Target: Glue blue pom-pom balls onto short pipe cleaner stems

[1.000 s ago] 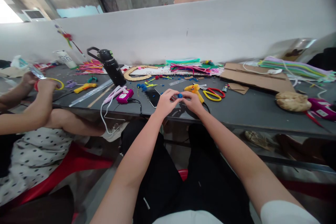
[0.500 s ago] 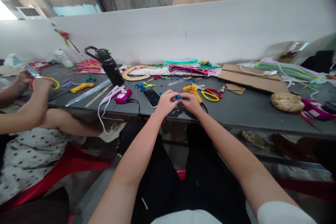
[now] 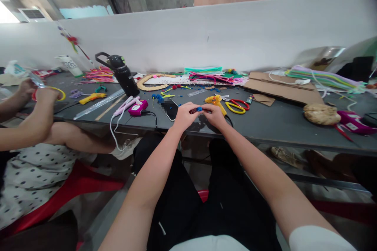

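Head view, sole camera: left hand (image 3: 185, 115) and right hand (image 3: 214, 114) met above the near part of the grey table (image 3: 265, 125), both pinching one small blue piece (image 3: 199, 109) between fingertips. Step, my read: close two-handed shaping or handling; fingers hid the detail. Next move called for light, even pressure from both sides.

Counts: one phone (image 3: 170, 110) just beside left hand. Yellow glue guns, two: near gun (image 3: 214, 100) just beyond right hand, far gun (image 3: 92, 98) well left. One pair of scissors (image 3: 237, 106) right of near gun. Magenta boxes, two: left box (image 3: 138, 108), right box (image 3: 355, 121). One black bottle (image 3: 125, 78). Blue scraps: too small to count.
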Demonstrator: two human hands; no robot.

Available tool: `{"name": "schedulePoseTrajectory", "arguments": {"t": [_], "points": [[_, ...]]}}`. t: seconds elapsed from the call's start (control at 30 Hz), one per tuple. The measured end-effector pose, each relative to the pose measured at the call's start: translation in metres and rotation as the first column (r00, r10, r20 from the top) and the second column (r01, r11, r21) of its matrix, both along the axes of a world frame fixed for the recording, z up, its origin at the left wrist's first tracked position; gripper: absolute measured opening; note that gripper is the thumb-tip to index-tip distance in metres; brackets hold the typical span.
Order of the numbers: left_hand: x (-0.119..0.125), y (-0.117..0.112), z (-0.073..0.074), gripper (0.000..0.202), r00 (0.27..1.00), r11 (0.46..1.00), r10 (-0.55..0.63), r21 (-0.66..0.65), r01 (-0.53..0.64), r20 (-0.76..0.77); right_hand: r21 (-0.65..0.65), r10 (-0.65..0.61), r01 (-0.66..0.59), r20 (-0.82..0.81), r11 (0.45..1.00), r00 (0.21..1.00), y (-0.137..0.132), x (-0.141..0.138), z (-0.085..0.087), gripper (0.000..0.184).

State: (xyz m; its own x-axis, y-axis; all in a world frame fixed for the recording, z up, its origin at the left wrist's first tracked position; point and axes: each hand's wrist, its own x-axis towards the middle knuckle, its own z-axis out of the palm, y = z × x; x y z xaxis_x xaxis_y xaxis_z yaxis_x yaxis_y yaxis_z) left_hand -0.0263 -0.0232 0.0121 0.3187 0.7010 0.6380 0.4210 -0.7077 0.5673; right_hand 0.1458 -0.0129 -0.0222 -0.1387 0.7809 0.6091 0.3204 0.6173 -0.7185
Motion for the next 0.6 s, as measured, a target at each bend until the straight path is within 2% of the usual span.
{"name": "schedulePoseTrajectory", "arguments": {"t": [0.2, 0.4, 0.6], "points": [[0.0001, 0.0008, -0.0029, 0.044, 0.999, 0.997, 0.034, -0.069, -0.037, -0.036, 0.012, 0.006, -0.007, 0.029, 1.0, 1.0, 0.0008, 0.0017, -0.0013, 0.021], [-0.0014, -0.0015, -0.0007, 0.026, 0.992, 0.998, 0.056, 0.009, -0.055, -0.117, 0.05, -0.019, 0.015, 0.082, 0.999, 0.996, 0.0013, 0.0009, -0.0016, 0.021], [-0.002, -0.002, 0.0013, 0.023, 0.993, 0.999, 0.045, -0.009, -0.047, -0.112, 0.072, -0.025, 0.02, 0.078, 0.997, 0.997, 0.0012, 0.0, -0.0014, 0.023]]}}
